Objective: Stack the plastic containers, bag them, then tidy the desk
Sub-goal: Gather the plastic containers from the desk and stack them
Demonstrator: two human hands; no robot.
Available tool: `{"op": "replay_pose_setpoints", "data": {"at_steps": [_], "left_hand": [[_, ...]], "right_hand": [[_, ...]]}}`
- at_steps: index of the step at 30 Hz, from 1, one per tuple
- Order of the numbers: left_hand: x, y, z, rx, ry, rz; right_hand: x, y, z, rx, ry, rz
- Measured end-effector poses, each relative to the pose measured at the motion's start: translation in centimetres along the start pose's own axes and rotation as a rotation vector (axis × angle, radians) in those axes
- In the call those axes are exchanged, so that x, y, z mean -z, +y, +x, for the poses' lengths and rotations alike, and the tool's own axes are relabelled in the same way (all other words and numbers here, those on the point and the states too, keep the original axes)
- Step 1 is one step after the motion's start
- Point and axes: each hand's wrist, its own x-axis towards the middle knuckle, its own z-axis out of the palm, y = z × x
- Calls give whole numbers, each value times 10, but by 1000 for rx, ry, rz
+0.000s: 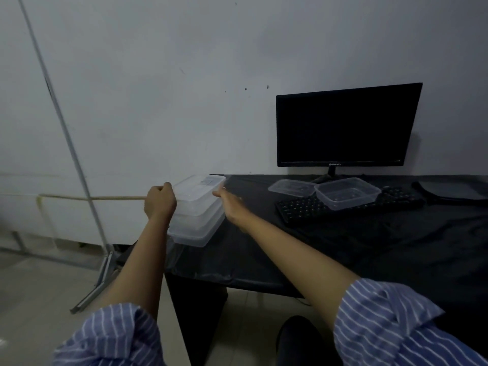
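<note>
Your left hand (160,199) grips left edge of stacked clear containers (197,211), fingers curled round it; whether a thin film is pinched there too, cannot tell. Your right hand (229,200) touches stack's right side, fingers fairly straight. Stack sits at far left corner of black-draped desk (343,247), overhanging left edge. Further right: one open container (347,192) rests on keyboard (298,208), shallow clear lid (290,186) touching its left side. Dark monitor (346,125) stands far behind them. Striped sleeves rolled up both arms.

Clear glossy plastic containers (196,210) on matt black cloth (343,247)
</note>
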Motion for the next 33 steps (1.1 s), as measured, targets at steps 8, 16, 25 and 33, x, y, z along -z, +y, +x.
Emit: {"op": "replay_pose_setpoints", "data": {"at_steps": [8, 16, 25, 33], "left_hand": [[-4, 33, -9, -188, 182, 198], [-56, 73, -48, -603, 58, -113], [-155, 69, -94, -562, -307, -188], [-204, 58, -108, -327, -536, -296]], "right_hand": [[21, 5, 1, 58, 18, 6], [88, 34, 5, 115, 234, -63], [181, 96, 16, 56, 509, -408], [233, 141, 21, -19, 544, -541]]}}
